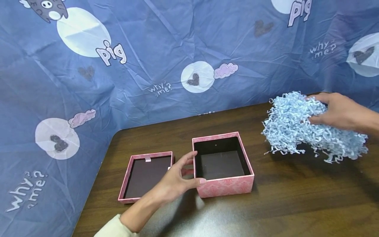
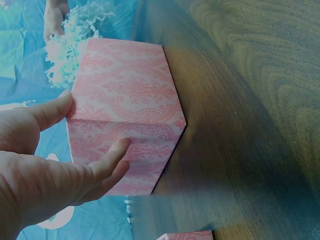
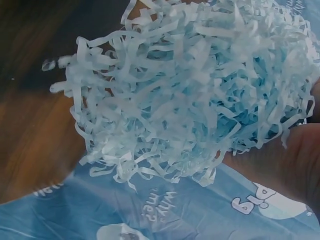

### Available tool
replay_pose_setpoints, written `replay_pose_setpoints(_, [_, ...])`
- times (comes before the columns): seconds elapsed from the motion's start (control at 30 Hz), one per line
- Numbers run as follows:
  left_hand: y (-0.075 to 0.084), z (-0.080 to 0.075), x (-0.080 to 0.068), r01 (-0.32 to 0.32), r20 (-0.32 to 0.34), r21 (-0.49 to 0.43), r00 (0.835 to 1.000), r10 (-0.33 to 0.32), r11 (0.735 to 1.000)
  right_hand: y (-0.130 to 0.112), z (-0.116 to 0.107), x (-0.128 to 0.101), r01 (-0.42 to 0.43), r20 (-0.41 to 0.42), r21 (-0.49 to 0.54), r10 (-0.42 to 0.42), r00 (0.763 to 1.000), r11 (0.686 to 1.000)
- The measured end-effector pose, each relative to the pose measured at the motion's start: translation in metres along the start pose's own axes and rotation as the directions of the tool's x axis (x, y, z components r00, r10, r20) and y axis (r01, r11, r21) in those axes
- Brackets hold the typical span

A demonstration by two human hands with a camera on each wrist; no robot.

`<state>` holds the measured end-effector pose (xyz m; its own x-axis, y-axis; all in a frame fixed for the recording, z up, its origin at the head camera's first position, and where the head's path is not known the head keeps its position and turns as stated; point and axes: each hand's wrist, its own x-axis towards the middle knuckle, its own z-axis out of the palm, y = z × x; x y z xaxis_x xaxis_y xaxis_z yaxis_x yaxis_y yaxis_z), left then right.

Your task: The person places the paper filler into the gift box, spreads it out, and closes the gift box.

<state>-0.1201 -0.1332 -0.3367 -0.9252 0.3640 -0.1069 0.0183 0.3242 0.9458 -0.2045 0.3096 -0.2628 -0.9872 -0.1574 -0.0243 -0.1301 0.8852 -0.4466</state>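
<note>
A square pink patterned box (image 1: 225, 186) with a dark inside stands uncovered on the table. My left hand (image 1: 173, 182) rests at its near left corner, the thumb by the front rim and the other fingers along the left side. In the left wrist view those fingers lie fairly straight against the patterned wall (image 2: 130, 85). My right hand (image 1: 340, 110) grips a big fluffy clump of light blue shredded paper (image 1: 296, 123) to the right of the box, above the table. The clump fills much of the right wrist view and hides most of that hand's fingers.
The box's matching pink lid (image 1: 148, 179), dark inside up, lies left of the box on the brown wooden table (image 1: 284, 200). Behind and to the left hangs a blue printed cloth (image 1: 154, 39) that borders the table.
</note>
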Motion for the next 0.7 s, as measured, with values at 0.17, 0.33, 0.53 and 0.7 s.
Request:
replay_pose_setpoints(0.17, [0.000, 0.000, 0.001, -0.002, 0.001, -0.005, 1.000, 0.002, 1.000, -0.012, -0.004, 0.000, 0.050, -0.043, -0.001, -0.050, 0.998, 0.999])
replay_pose_setpoints(0.33, [0.000, 0.000, 0.001, -0.002, -0.001, -0.009, 1.000, 0.002, 1.000, -0.023, -0.008, 0.003, 0.086, -0.059, 0.020, -0.084, 0.995, 0.996])
replay_pose_setpoints(0.53, [-0.001, 0.001, 0.001, 0.005, 0.000, -0.006, 1.000, -0.005, 1.000, -0.038, -0.013, 0.002, 0.112, -0.053, 0.039, -0.110, 0.992, 0.993])
replay_pose_setpoints(0.7, [0.000, 0.001, 0.001, 0.003, -0.003, -0.012, 1.000, -0.003, 1.000, -0.053, -0.014, 0.004, 0.148, -0.066, 0.049, -0.145, 0.987, 0.988])
